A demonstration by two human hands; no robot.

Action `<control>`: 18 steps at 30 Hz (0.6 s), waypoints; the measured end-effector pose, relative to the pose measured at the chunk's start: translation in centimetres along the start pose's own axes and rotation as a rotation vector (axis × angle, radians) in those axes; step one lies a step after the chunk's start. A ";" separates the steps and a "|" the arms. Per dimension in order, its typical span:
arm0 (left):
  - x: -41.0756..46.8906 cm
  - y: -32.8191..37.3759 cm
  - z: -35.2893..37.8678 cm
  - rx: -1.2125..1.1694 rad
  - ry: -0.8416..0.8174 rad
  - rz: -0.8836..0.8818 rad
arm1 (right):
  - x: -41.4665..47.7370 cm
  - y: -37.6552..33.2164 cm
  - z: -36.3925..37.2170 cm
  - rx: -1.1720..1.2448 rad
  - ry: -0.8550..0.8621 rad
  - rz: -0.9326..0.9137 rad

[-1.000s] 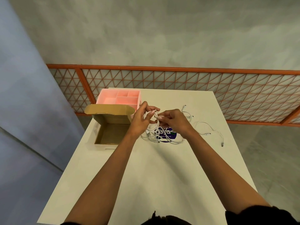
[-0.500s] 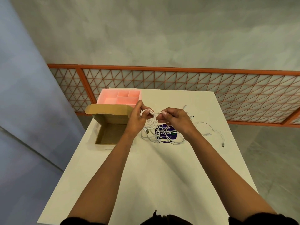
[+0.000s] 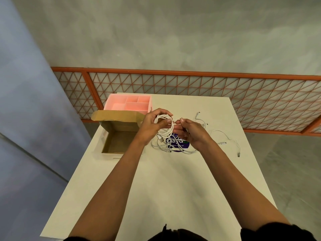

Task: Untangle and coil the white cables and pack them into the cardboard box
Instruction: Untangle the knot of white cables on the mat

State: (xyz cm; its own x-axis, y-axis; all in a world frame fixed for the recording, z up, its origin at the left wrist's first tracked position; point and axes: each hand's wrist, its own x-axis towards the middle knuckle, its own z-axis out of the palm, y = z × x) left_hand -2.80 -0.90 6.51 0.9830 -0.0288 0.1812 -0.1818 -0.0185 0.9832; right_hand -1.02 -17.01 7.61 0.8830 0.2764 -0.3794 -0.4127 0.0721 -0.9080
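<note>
- Just one view here, riding on my head, wide-angle, tilted forward and down.
- My forearms reach in from the bottom edge; left hand (image 3: pixel 151 126) and right hand (image 3: pixel 193 133) sit mid-frame.
- Table (image 3: pixel 165 181) close below, wall (image 3: pixel 173 40) beyond.

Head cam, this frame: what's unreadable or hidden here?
All head view.
- Sticker text: covered by right hand and cables.
- Box floor's right side: behind left hand.
- Plugs on the right: too small to type.
- Strand count in the coil: loops overlap.
</note>
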 end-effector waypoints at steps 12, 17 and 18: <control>0.1 0.4 0.0 0.132 0.024 0.056 | 0.4 0.2 -1.2 -0.723 0.137 -0.404; 0.0 0.2 -0.1 0.196 0.020 0.055 | 0.7 0.4 -1.1 -0.950 0.273 -0.598; 0.0 0.3 -0.1 0.203 0.020 0.054 | 0.7 0.3 -1.0 -0.930 0.263 -0.616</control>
State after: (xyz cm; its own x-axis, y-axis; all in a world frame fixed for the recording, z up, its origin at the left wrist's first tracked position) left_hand -2.85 -0.85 6.79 0.9716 -0.0158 0.2361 -0.2338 -0.2180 0.9475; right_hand -0.32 -17.77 6.90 0.9424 0.2226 0.2495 0.3343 -0.6408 -0.6911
